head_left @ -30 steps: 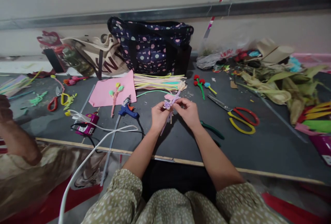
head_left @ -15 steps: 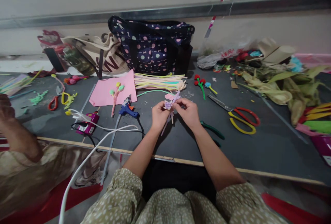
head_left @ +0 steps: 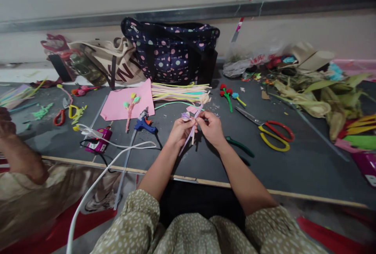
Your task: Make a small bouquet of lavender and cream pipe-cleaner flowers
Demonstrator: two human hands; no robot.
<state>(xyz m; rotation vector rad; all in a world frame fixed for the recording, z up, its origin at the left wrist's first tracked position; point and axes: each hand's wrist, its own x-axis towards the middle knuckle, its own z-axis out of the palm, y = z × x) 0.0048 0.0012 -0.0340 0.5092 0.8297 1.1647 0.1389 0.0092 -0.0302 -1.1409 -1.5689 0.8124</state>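
Observation:
Between my two hands is a pipe-cleaner flower (head_left: 201,108) with a pale, cream-coloured head and a lilac stem slanting down to the left. My left hand (head_left: 181,131) is closed on the stem, and a small lilac curl (head_left: 185,116) of pipe cleaner shows at its fingertips. My right hand (head_left: 210,128) pinches the same stem from the other side. Dark green-handled pliers (head_left: 241,146) lie just right of my right wrist. A blue glue gun (head_left: 145,124) rests on the table to the left of my hands.
Scissors with red and yellow handles (head_left: 273,133) lie at right. Behind my hands is a bundle of pipe cleaners (head_left: 179,92), beside pink paper (head_left: 117,105). A white cable (head_left: 117,164) crosses the table edge near a purple box (head_left: 98,141). Another person's arm (head_left: 22,150) is at far left.
The lilac curl has shifted left and down, away from the stem. The pale flower head now shows more clearly above my fingers. My left hand has moved slightly left.

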